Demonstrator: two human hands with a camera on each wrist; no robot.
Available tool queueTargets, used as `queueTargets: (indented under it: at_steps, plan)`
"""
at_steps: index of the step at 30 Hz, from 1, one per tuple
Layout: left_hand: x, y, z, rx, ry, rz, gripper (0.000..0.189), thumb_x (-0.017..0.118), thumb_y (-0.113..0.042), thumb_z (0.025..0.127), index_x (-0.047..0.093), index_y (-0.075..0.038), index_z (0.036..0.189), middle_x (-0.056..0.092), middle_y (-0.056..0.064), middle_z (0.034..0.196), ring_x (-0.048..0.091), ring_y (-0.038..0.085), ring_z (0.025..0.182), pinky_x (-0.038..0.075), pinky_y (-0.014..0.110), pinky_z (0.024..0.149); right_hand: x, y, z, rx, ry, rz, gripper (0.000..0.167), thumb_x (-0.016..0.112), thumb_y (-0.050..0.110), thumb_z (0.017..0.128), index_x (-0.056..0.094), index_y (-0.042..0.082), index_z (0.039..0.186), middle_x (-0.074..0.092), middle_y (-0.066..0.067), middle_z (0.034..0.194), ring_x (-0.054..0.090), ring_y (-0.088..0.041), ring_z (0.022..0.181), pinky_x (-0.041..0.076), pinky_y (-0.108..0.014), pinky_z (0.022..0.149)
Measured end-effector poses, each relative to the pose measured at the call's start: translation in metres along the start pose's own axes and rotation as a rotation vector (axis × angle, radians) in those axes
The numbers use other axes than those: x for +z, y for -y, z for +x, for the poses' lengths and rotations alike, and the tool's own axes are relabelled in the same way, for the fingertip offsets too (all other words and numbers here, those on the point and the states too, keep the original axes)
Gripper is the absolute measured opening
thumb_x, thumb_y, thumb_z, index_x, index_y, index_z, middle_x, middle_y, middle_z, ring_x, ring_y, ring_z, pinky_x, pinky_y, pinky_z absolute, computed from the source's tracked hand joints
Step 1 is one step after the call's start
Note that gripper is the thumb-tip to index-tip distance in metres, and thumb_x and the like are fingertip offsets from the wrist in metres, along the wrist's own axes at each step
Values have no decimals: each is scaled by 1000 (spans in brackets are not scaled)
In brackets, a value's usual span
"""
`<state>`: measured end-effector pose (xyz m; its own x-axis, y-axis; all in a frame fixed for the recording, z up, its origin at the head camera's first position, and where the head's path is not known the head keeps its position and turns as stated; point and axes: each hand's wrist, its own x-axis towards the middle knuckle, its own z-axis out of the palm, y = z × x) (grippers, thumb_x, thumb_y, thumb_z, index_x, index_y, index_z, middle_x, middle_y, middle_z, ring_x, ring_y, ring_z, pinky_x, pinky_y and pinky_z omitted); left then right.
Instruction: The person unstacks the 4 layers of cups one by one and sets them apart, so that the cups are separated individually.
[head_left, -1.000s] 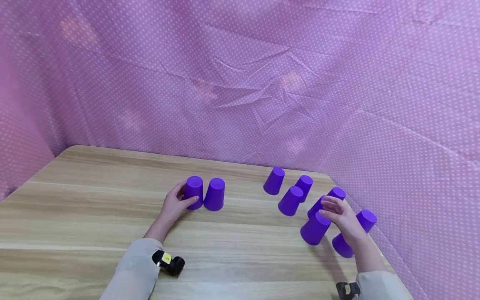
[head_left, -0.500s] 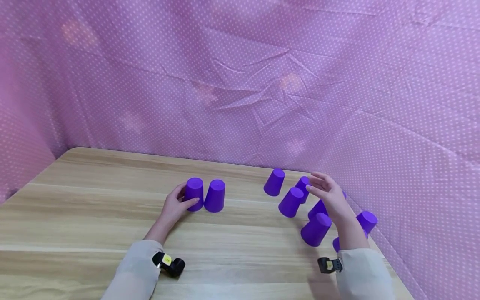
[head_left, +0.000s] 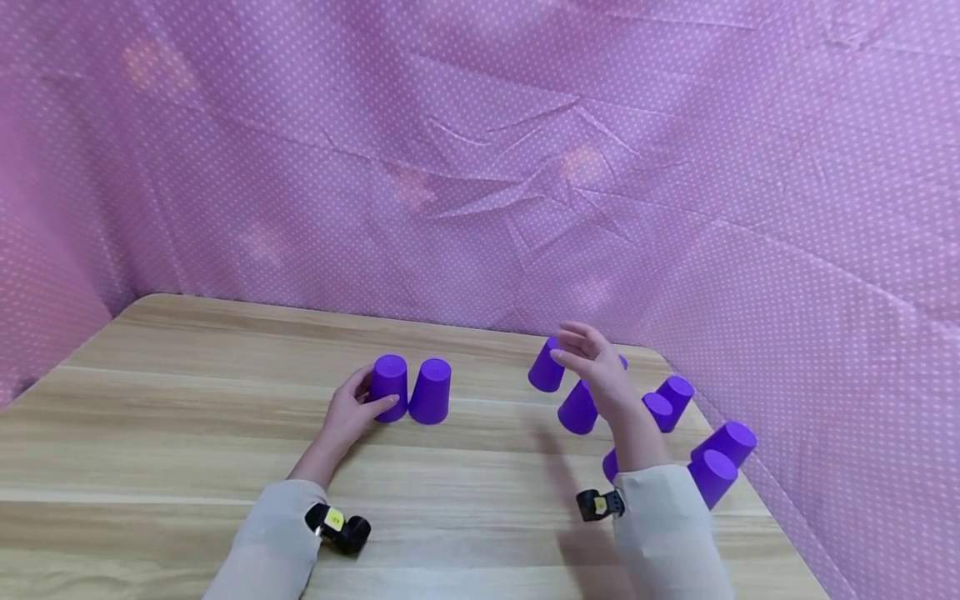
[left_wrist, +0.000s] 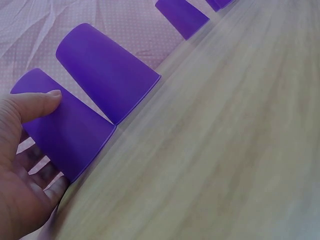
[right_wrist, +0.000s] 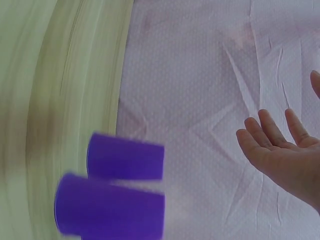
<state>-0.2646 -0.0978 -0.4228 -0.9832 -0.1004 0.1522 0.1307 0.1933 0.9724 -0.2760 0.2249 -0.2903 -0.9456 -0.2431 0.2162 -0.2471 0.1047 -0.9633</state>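
On the left half of the table, my left hand [head_left: 351, 410] grips an upside-down purple cup [head_left: 389, 385], with the thumb across its near side. The left wrist view shows that thumb [left_wrist: 40, 104] pressed to the wall and the other fingers behind. A second purple cup [head_left: 430, 393] stands upside down just right of it, their rims meeting. My right hand [head_left: 597, 364] hangs in the air, fingers loosely spread and holding nothing. In the head view it overlaps a far purple cup [head_left: 544, 369] and partly covers another cup [head_left: 577, 410]. The right wrist view shows the bare palm [right_wrist: 287, 160].
Several more upside-down purple cups stand to the right of my right arm, including one [head_left: 677, 398] near the table's right edge and one [head_left: 714, 477] closer to me. The wood-grain table [head_left: 225, 400] is backed by a pink dotted cloth [head_left: 450, 167].
My right hand has swept left and farther back, from above the near right cups to the far cup. My left hand keeps its grip in the same spot.
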Motion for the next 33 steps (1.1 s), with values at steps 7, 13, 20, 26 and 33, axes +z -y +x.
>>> queueTargets:
  at_steps: [7,13,20,26,33]
  plan:
    - [0,-2,-2,36,-13,-11,62,65,-8,75,34,2,128,36,25,126,34,34,116,28,41,97,36,-10,10,15,43,87,53,56,-1,78,34,-2,126,41,-21,124,36,-31,115,32,-35,95]
    - [2,-3,-3,43,-9,-10,62,65,-8,75,34,2,128,37,25,125,34,34,115,29,42,96,68,-28,14,53,54,98,52,59,-2,76,38,-3,124,44,-21,120,42,-30,110,35,-35,93]
    - [3,-2,-4,34,-12,-9,62,65,-8,75,34,0,128,38,24,125,35,33,115,30,40,96,95,-47,17,65,56,69,54,62,2,75,38,-4,124,45,-21,119,42,-31,109,35,-36,92]
    - [5,-1,-5,26,-16,-13,63,66,-8,75,34,0,129,37,24,126,35,33,116,29,40,96,116,-62,21,65,64,3,56,66,7,72,41,-3,122,45,-24,118,40,-35,110,38,-37,90]
    - [4,-2,-5,36,-30,-30,63,67,-7,74,35,1,128,39,25,124,37,34,113,31,40,95,136,-71,25,119,11,-31,60,69,4,68,41,-4,120,51,-21,113,46,-31,105,39,-37,88]
